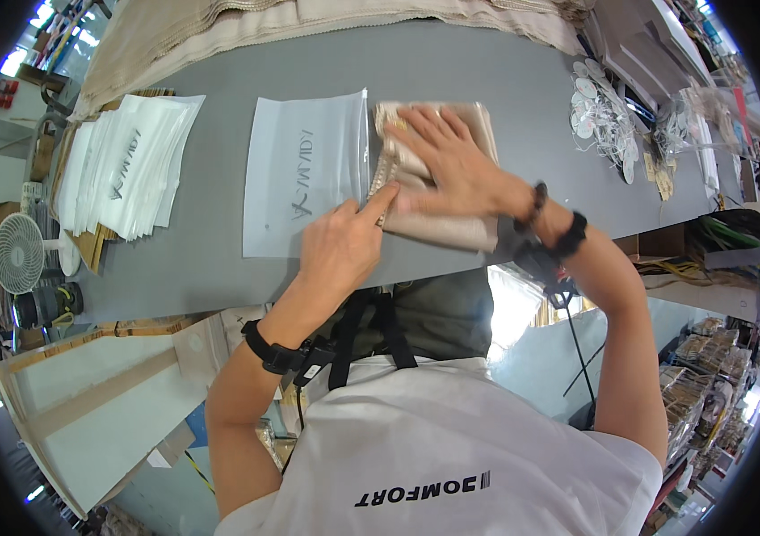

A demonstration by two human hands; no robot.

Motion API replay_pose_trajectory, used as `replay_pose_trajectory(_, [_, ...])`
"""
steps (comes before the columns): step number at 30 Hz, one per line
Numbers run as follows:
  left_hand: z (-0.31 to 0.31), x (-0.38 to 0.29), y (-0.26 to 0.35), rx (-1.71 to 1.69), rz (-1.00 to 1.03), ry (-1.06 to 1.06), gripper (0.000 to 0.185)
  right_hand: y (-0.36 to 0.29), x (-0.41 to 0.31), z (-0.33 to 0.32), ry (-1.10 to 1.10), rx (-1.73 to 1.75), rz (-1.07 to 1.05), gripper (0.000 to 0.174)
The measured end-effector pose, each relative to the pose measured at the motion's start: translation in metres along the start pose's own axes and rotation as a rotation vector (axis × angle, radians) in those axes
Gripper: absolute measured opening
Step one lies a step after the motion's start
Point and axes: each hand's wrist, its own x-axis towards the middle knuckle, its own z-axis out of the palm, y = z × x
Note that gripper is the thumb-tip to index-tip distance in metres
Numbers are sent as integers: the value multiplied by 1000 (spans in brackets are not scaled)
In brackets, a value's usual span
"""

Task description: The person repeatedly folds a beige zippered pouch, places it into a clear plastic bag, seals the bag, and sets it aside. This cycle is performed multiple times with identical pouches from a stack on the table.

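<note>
A folded beige cloth point(450, 231) with a scalloped, lace-like edge lies on the grey table in front of me. My right hand point(450, 164) is spread flat on top of it, fingers apart and slightly blurred. At the cloth's left edge, the extended index finger of my left hand point(343, 241) touches the trim. Its other fingers are curled, and the thumb's grip is hidden. Beneath the left hand and beside the cloth is a frosted plastic zip bag point(279, 174) bearing writing, laid flat with its slider edge toward the cloth.
A stack of similar frosted bags point(125, 167) sits at the left. Large beige fabric point(326, 27) covers the table's far side. At the right lie white hang tags with strings point(601, 114) and clear plastic bags point(695, 127). A small white fan point(19, 253) stands at the left edge.
</note>
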Motion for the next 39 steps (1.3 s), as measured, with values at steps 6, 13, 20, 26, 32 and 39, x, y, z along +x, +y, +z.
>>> replay_pose_trajectory(6, [5, 8, -9, -314, -182, 278, 47, -23, -33, 7, 212, 239, 111, 51])
replay_pose_trajectory(13, [-2, 16, -21, -523, -227, 274, 24, -42, 12, 27, 367, 361, -59, 41])
replay_pose_trajectory(20, [-28, 26, -41, -433, 20, 350, 30, -59, 32, 37, 92, 124, -36, 76])
replay_pose_trajectory(26, [-58, 54, -105, -389, -101, 11, 18, -93, 35, 45, -78, 374, -452, 59])
replay_pose_trajectory(32, [-54, 21, -71, -526, 187, 186, 17, -147, 66, 63, -207, 613, -419, 41])
replay_pose_trajectory(39, [-80, -75, -76, 97, -348, 293, 31, -112, 69, 48, 364, 264, -68, 66])
